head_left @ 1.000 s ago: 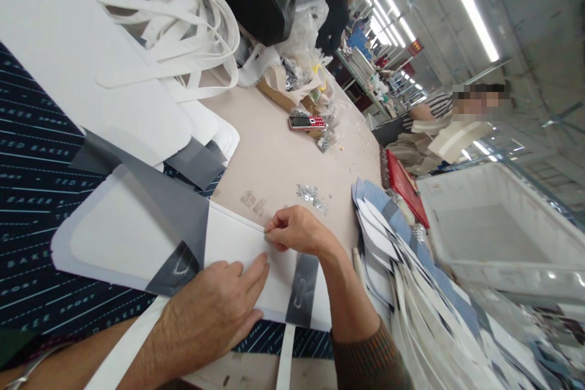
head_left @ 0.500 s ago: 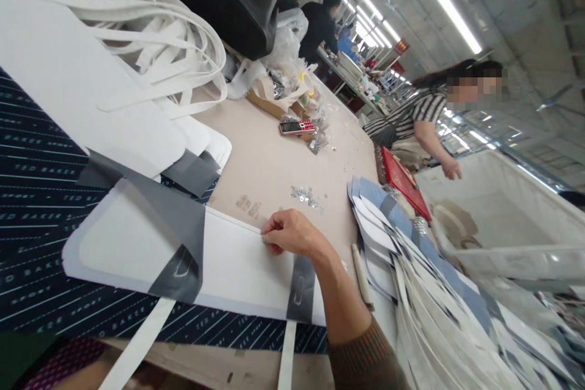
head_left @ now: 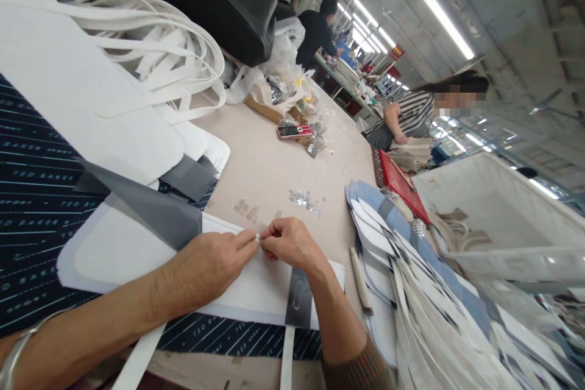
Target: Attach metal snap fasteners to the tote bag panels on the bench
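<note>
A white bag panel (head_left: pixel 247 301) with a dark grey strip and white straps lies on navy printed fabric (head_left: pixel 41 219). At the panel's upper edge, the fingertips of both hands meet around a tiny pale, shiny piece (head_left: pixel 258 236), too small to make out. My left hand (head_left: pixel 214 265) is closed in a pinch, its forearm lying across the panel. My right hand (head_left: pixel 292 247), also pinched closed, reaches in from the right just above a grey patch (head_left: pixel 299 298) with a slot-shaped outline. Small shiny metal pieces (head_left: pixel 305 200) are scattered beyond the hands.
White panels (head_left: pixel 123 128) and a heap of white straps (head_left: pixel 183 55) lie left. A red phone (head_left: pixel 295 131) rests near plastic bags. Right are stacked strapped panels (head_left: pixel 375 225), a wooden-handled tool (head_left: pixel 361 280), a red tray (head_left: pixel 402 186) and a white bin (head_left: pixel 503 195). Two people work beyond.
My left hand has come in from the lower left and met my right hand at the panel edge. The person in stripes has drawn an arm back from above the bin.
</note>
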Action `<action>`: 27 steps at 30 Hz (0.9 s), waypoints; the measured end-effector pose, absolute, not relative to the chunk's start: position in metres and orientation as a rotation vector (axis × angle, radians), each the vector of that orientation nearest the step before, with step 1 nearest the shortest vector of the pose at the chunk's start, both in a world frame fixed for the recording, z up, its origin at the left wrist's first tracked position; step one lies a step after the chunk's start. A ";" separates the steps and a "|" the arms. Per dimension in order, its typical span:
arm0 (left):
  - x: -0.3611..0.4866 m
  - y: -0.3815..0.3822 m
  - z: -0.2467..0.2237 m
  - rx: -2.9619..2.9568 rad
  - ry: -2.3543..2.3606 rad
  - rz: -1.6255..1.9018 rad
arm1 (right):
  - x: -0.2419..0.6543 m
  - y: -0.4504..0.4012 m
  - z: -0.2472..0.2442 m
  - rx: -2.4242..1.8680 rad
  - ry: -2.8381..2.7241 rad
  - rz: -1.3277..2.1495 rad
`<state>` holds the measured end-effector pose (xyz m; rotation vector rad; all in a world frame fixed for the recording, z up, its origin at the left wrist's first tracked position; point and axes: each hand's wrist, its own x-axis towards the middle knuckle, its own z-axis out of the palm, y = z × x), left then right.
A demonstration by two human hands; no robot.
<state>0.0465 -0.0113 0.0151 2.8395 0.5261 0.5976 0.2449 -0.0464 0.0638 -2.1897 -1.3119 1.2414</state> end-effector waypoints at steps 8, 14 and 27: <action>0.040 -0.011 0.004 2.905 0.405 0.502 | 0.244 -0.053 0.060 -2.222 -1.279 1.198; 0.042 -0.012 0.005 2.901 0.414 0.423 | 0.244 -0.058 0.053 -2.150 -1.214 1.211; 0.040 -0.016 -0.003 3.027 0.420 0.404 | 0.362 -0.202 0.054 -2.536 -0.971 -0.162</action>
